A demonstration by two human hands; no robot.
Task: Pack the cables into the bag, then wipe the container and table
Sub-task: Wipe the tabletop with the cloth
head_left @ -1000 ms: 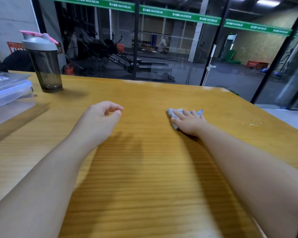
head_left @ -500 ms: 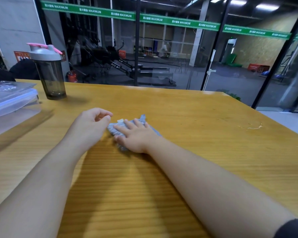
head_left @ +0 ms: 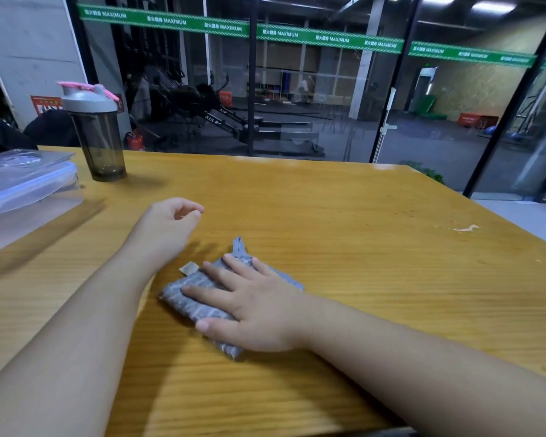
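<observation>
Cloth (head_left: 199,298) slid nearer, flat beneath right hand (head_left: 259,313) grip.

Two bare forearms, no sleeves visible

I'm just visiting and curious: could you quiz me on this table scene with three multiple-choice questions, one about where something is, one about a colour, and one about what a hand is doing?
1. Where does the shaker bottle stand?
A. far left of the table, beside the clear plastic container
B. near the right edge
C. under the right hand

2. What colour is the bottle's flip cap?
A. green
B. pink
C. yellow

3. What is the right hand doing?
A. lifting the bottle
B. hanging off the table
C. pressing flat on the grey cloth

Answers:
1 A, it stands just behind the clear plastic container.
2 B, pink over a grey lid.
3 C, straight fingers lie on the grey cloth on the table.
</observation>
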